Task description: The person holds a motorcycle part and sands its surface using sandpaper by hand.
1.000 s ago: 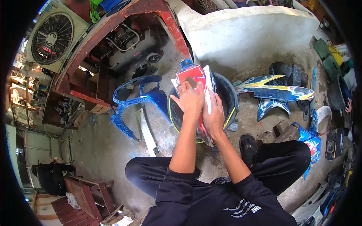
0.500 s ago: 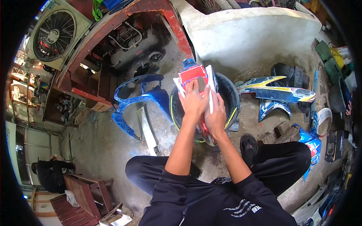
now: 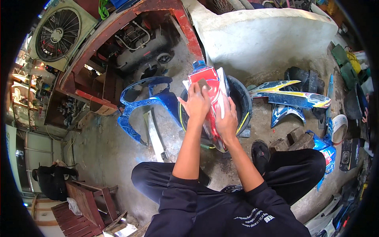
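A red, white and blue motorcycle body panel [image 3: 216, 106] lies lengthwise over a round black tub [image 3: 241, 93], its narrow end toward me. My left hand [image 3: 196, 103] is on the panel's upper left part, fingers pressing a small grey-brown piece of sandpaper [image 3: 203, 83] to the red surface. Its thumb sticks out to the left. My right hand [image 3: 227, 121] grips the panel's right edge lower down, fingers pointing up along the white side. The underside of the panel and most of the tub's inside are hidden.
A blue panel frame [image 3: 164, 100] and a pale strip [image 3: 154, 136] lie on the floor at left. Blue, white and yellow panels [image 3: 292, 94] and wooden blocks [image 3: 298, 140] are at right. Behind stands a low white wall [image 3: 264, 35]. Another person [image 3: 55, 181] is far left beside a wooden bench [image 3: 85, 201].
My left hand has shifted left across the panel with the sandpaper, away from my right hand. The right hand stays on the right edge, slightly lower.
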`<action>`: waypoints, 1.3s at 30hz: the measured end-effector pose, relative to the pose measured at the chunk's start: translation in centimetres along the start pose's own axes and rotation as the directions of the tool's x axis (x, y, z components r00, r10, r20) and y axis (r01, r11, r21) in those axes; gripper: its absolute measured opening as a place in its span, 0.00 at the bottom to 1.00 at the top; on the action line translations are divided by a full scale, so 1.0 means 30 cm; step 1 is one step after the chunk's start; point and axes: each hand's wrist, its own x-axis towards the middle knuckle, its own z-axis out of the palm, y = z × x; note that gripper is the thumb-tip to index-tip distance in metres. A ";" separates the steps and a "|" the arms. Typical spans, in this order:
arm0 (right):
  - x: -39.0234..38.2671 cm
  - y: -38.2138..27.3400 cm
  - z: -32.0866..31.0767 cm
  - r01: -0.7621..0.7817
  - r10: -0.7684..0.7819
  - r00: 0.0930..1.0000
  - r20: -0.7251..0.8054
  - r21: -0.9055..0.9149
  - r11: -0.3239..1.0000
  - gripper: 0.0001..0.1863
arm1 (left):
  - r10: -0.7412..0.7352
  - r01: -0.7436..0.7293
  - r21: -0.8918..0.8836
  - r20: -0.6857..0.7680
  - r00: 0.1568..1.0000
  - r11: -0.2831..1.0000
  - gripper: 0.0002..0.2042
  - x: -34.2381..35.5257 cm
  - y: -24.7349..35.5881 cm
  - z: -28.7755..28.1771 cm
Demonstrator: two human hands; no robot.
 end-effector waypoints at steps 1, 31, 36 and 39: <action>-0.003 -0.002 -0.002 -0.006 0.006 1.000 0.015 0.004 1.000 0.30 | -0.063 0.063 0.001 -0.049 0.997 0.998 0.38 0.003 0.000 -0.005; 0.002 -0.010 0.002 -0.013 0.013 1.000 0.011 0.010 1.000 0.30 | -0.001 0.013 0.054 -0.213 0.977 0.998 0.29 0.020 -0.011 0.072; 0.006 0.004 -0.016 -0.033 0.032 0.999 0.015 0.014 0.999 0.30 | 0.026 -0.013 0.055 -0.240 0.971 0.998 0.22 -0.011 0.032 0.045; 0.007 -0.003 0.001 -0.021 0.021 1.000 0.008 0.006 1.000 0.30 | 0.010 0.004 0.076 -0.172 0.985 0.997 0.26 -0.020 0.008 0.067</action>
